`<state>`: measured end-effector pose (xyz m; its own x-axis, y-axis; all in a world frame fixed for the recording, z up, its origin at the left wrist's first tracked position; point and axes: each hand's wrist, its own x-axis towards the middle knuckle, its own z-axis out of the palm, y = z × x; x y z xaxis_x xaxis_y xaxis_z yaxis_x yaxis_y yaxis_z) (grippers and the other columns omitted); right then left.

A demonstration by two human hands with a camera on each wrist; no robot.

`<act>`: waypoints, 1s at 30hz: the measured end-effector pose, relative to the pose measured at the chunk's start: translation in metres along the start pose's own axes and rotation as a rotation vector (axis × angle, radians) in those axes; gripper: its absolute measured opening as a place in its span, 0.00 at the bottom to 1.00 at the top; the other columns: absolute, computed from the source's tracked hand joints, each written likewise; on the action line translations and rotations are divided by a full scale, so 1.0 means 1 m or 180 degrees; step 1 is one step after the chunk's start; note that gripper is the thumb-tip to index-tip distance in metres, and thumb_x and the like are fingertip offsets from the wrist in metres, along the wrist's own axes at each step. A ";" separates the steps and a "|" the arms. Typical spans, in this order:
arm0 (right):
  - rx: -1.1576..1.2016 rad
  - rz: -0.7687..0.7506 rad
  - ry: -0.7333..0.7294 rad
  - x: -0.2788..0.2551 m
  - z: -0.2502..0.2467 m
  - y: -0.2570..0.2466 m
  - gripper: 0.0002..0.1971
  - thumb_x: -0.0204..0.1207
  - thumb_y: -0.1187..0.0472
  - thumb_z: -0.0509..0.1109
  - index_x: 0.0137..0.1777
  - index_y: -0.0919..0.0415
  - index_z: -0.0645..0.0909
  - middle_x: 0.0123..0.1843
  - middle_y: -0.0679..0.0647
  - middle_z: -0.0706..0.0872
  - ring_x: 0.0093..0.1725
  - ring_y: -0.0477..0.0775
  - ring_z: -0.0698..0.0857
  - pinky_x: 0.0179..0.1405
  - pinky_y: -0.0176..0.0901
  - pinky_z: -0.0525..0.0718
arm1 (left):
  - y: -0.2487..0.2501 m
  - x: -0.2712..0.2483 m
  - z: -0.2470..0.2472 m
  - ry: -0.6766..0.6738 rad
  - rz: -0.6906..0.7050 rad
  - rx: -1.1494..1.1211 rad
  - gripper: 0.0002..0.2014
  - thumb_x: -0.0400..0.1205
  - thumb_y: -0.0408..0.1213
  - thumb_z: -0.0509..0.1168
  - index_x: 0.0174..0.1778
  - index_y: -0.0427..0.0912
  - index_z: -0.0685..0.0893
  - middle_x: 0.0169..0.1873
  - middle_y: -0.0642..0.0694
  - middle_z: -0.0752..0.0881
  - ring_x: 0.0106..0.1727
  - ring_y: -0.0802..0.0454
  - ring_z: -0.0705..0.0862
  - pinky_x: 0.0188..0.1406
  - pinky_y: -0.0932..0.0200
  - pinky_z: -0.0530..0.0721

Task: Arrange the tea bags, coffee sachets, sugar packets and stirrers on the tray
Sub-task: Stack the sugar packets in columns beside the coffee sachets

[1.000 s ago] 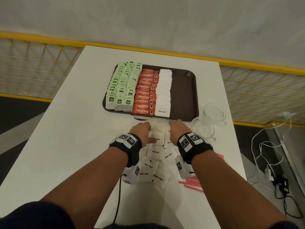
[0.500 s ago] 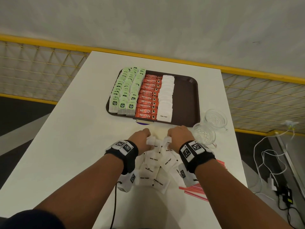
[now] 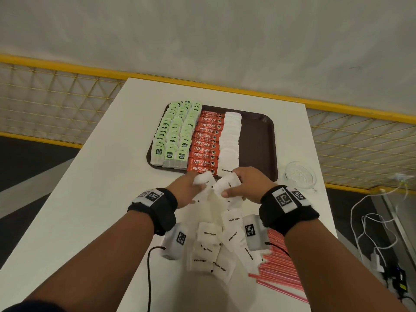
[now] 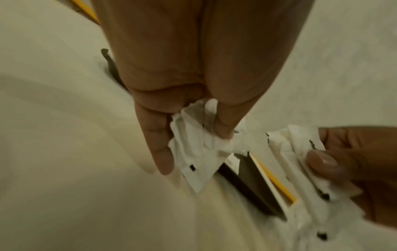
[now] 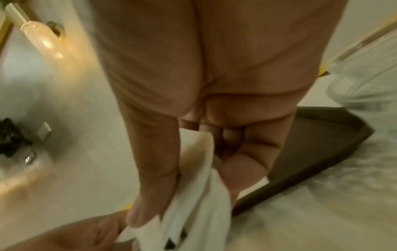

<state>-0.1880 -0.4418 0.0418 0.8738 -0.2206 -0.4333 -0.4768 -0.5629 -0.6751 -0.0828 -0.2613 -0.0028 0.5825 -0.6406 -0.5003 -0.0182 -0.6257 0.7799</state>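
A brown tray [image 3: 258, 140] holds rows of green tea bags [image 3: 174, 131], red coffee sachets [image 3: 206, 145] and one column of white sugar packets [image 3: 230, 140]. More sugar packets [image 3: 209, 244] lie in a loose heap on the table before the tray. My left hand [image 3: 191, 188] pinches a bunch of sugar packets [image 4: 199, 142] lifted just above the heap. My right hand [image 3: 245, 183] grips another bunch of sugar packets [image 5: 193, 203] close beside it. Red stirrers [image 3: 279, 262] lie on the table under my right forearm.
Two clear glass bowls stand right of the tray; one glass bowl [image 3: 300, 174] is in full view. The white table [image 3: 90, 199] ends at the right near the stirrers. A yellow mesh railing [image 3: 56, 97] runs behind. Cables [image 3: 373, 233] lie on the floor at right.
Both hands closed on handfuls of sugar packets from the heap and lifted them off the table, moving slightly toward the tray's near edge.
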 end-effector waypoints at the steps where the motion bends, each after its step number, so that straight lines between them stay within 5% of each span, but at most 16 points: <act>1: 0.0199 -0.0066 -0.0063 0.001 -0.003 -0.004 0.14 0.67 0.55 0.83 0.49 0.54 0.84 0.45 0.48 0.89 0.44 0.47 0.89 0.39 0.40 0.88 | 0.006 0.001 -0.003 -0.0033 -0.0020 -0.0336 0.23 0.86 0.39 0.63 0.77 0.47 0.68 0.72 0.43 0.75 0.69 0.41 0.78 0.64 0.44 0.84; 3: 0.0538 -0.0164 -0.0044 0.007 -0.006 -0.012 0.14 0.67 0.58 0.83 0.51 0.57 0.84 0.47 0.52 0.90 0.45 0.49 0.90 0.38 0.39 0.88 | 0.018 0.006 -0.005 -0.0071 -0.0115 -0.0900 0.23 0.86 0.36 0.64 0.77 0.45 0.69 0.74 0.42 0.73 0.73 0.38 0.74 0.68 0.42 0.81; 6: 0.1010 -0.0208 0.0285 0.020 -0.012 -0.018 0.17 0.67 0.61 0.83 0.54 0.60 0.84 0.49 0.53 0.90 0.47 0.49 0.90 0.38 0.38 0.89 | 0.033 0.016 -0.012 -0.0053 -0.0099 -0.2220 0.17 0.87 0.32 0.59 0.73 0.46 0.74 0.70 0.41 0.80 0.67 0.35 0.82 0.55 0.33 0.87; 9: 0.1254 -0.0218 0.0692 0.033 -0.018 -0.023 0.21 0.67 0.61 0.83 0.58 0.61 0.80 0.51 0.52 0.89 0.45 0.44 0.89 0.31 0.30 0.84 | 0.047 0.027 -0.016 -0.0246 -0.0112 -0.3019 0.15 0.89 0.39 0.57 0.71 0.46 0.76 0.64 0.39 0.86 0.61 0.34 0.87 0.53 0.34 0.88; 12: 0.1146 -0.0251 0.0878 0.049 -0.027 -0.026 0.25 0.65 0.61 0.84 0.59 0.60 0.78 0.50 0.51 0.87 0.43 0.42 0.87 0.28 0.30 0.83 | 0.061 0.040 -0.020 -0.0487 -0.0006 -0.3191 0.15 0.88 0.41 0.60 0.71 0.47 0.75 0.63 0.40 0.87 0.59 0.36 0.88 0.55 0.35 0.87; 15: 0.0611 -0.0251 0.0817 0.066 -0.039 -0.030 0.29 0.61 0.58 0.86 0.59 0.56 0.76 0.50 0.51 0.85 0.41 0.46 0.87 0.27 0.34 0.85 | 0.069 0.058 -0.023 -0.0508 0.0182 -0.2877 0.20 0.83 0.31 0.67 0.71 0.47 0.74 0.63 0.41 0.86 0.61 0.41 0.88 0.49 0.43 0.89; 21: 0.0143 -0.0145 0.1304 0.094 -0.059 -0.032 0.28 0.62 0.49 0.84 0.58 0.52 0.75 0.46 0.46 0.83 0.42 0.45 0.83 0.36 0.39 0.84 | 0.085 0.090 -0.033 -0.0199 0.0366 -0.3122 0.24 0.81 0.26 0.68 0.72 0.43 0.73 0.64 0.38 0.85 0.61 0.41 0.88 0.51 0.44 0.89; 27: 0.1777 0.0126 0.1598 0.118 -0.064 -0.013 0.16 0.69 0.59 0.82 0.50 0.67 0.82 0.39 0.58 0.88 0.35 0.49 0.87 0.37 0.47 0.86 | 0.095 0.124 -0.041 -0.0054 0.0537 -0.3290 0.23 0.81 0.25 0.68 0.70 0.44 0.74 0.65 0.40 0.85 0.62 0.40 0.87 0.51 0.42 0.89; 30: 0.2263 0.0167 0.1545 0.129 -0.070 -0.007 0.12 0.73 0.62 0.78 0.53 0.67 0.84 0.46 0.62 0.90 0.36 0.48 0.87 0.38 0.43 0.83 | 0.100 0.134 -0.044 -0.0091 0.0513 -0.3484 0.16 0.83 0.26 0.64 0.65 0.43 0.76 0.62 0.39 0.86 0.60 0.39 0.87 0.47 0.44 0.90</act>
<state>-0.0656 -0.5216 0.0326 0.7155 -0.6397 -0.2807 -0.3224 0.0540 -0.9451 0.0289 -0.3902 0.0241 0.6186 -0.6981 -0.3605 0.6446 0.1886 0.7409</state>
